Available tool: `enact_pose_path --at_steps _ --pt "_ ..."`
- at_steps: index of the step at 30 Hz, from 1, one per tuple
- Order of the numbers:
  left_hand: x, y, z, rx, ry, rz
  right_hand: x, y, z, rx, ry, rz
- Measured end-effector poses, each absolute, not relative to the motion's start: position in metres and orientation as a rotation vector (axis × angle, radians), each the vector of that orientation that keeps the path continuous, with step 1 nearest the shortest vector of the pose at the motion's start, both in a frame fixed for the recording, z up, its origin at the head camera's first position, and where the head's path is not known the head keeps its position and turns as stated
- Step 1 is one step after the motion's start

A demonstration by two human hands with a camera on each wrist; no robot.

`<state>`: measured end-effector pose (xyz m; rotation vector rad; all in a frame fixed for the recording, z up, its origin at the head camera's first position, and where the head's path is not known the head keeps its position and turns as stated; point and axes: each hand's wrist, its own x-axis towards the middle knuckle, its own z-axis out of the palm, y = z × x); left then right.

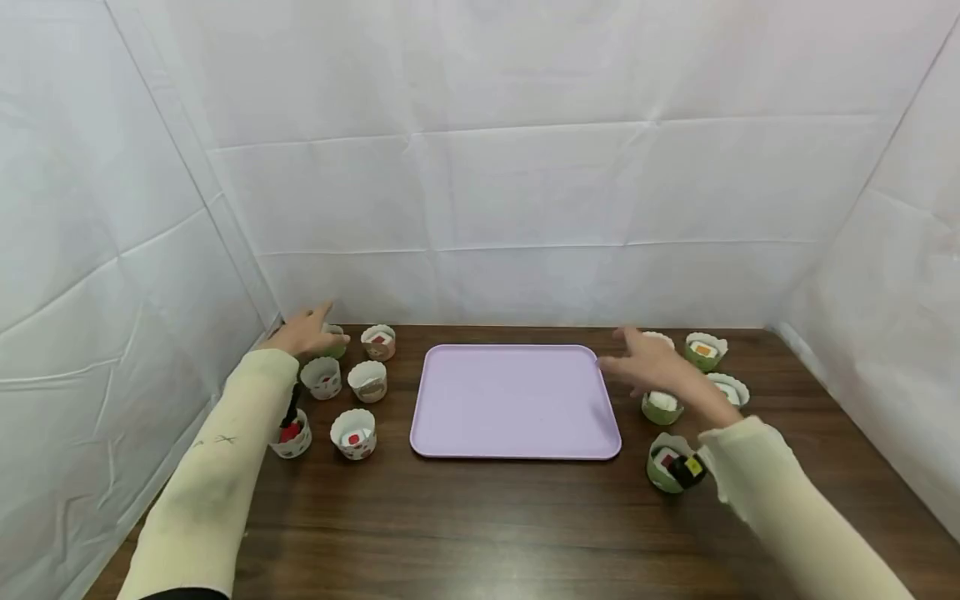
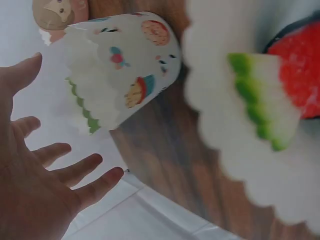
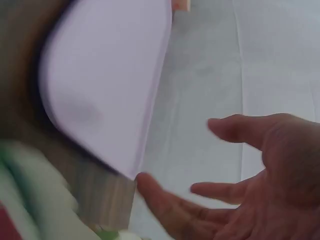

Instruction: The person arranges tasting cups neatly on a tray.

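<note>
My left hand (image 1: 303, 333) hovers at the far left over several paper baking cups, fingers spread and holding nothing. Near it are a white printed cup (image 1: 324, 385) and a green cup (image 1: 336, 348), partly covered by the hand. In the left wrist view the fingers stand apart from a cup with cupcake prints (image 2: 125, 65). My right hand (image 1: 643, 362), its fingers loosely extended and also without anything in it, is between the lilac tray (image 1: 517, 400) and the right-hand cups. Below it shows a green cup with white contents (image 1: 662, 408).
More cups stand left, including a pink one (image 1: 378, 343) and one with a red piece (image 1: 292, 437). Rightward are a green cup with an orange-and-white piece (image 1: 705, 352) and another green cup (image 1: 658, 473), overlapped by a black wrist device (image 1: 688, 471). White sheets (image 1: 525, 183) enclose the wooden table (image 1: 450, 533).
</note>
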<state>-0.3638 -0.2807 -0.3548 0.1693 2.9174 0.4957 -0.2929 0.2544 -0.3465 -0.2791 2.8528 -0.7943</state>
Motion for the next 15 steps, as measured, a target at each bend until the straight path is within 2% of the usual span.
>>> enact_pose_path --at_steps 7,15 --pt "-0.367 -0.288 -0.367 0.172 2.897 0.507 -0.264 0.233 -0.369 -0.151 2.828 -0.654" --pt "-0.374 -0.292 -0.373 0.13 2.947 0.416 -0.259 0.232 -0.386 -0.101 2.848 -0.635"
